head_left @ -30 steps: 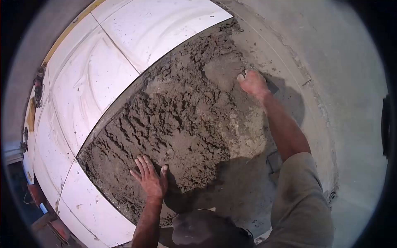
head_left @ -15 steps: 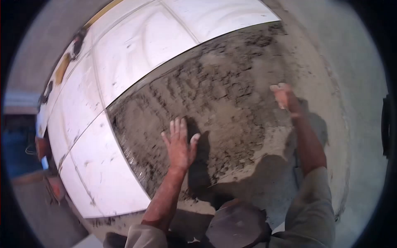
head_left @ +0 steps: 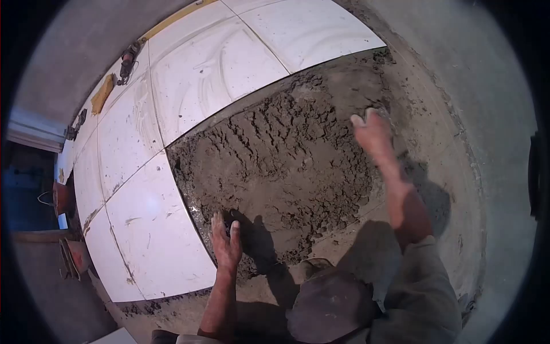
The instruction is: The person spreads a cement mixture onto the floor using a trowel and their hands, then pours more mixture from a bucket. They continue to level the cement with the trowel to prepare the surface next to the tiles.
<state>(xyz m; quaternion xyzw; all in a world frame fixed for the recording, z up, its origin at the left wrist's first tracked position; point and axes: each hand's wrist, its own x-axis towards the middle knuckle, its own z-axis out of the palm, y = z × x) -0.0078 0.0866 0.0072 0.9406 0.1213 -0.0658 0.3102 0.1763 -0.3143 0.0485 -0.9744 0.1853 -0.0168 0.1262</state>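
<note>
Bare grey concrete floor [head_left: 492, 143] along the right side. Large glossy white square floor tiles [head_left: 200, 74] laid in rows, upper left. Rough bed of wet grey-brown mortar [head_left: 286, 155] between tiles and concrete, ridged and clumped, touching the tile edges. Right hand [head_left: 372, 132] out over the far right part of the mortar, fingers close together and curled; contact with the surface unclear. Left hand [head_left: 227, 243] flat on the near edge of the mortar, just beside the nearest tile, fingers slightly spread. Small tools [head_left: 127, 60] on distant tiles, too small to identify.
</note>
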